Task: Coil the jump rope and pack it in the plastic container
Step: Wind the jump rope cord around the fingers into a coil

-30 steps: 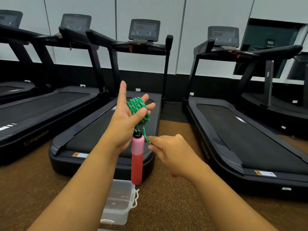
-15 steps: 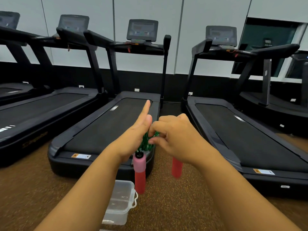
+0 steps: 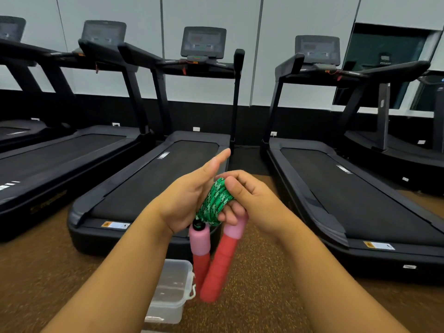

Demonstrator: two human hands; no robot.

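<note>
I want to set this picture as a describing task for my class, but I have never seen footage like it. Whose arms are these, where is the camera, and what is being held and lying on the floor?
The camera sits on a person's head, looking forward and down, so the two bare arms reaching in from the bottom are that person's own. There is no machine at work here, only hands.

The left hand has a green rope wound round it in a bundle. The right hand closes on that bundle from the other side. Two pink and red handles of the jump rope hang below the hands.

On the brown floor, under the arms, lies a clear plastic container. Behind stands a row of black treadmills against a pale wall.
</note>
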